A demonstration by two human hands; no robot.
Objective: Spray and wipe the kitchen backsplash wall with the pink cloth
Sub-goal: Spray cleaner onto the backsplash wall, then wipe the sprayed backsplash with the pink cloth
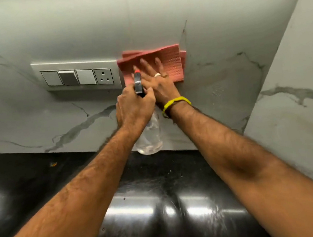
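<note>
The pink cloth is folded and lies flat against the grey marble backsplash wall, just right of the switch panel. My right hand presses on it with fingers spread; a ring and a yellow wristband show. My left hand grips the neck of a clear spray bottle with a black head and red nozzle, held in front of the right hand. The nozzle points at the wall near the cloth's left edge. Part of the cloth is hidden behind both hands.
A steel switch panel with three switches and a socket sits on the wall left of the cloth. A glossy black countertop runs below. A marble side wall closes in on the right.
</note>
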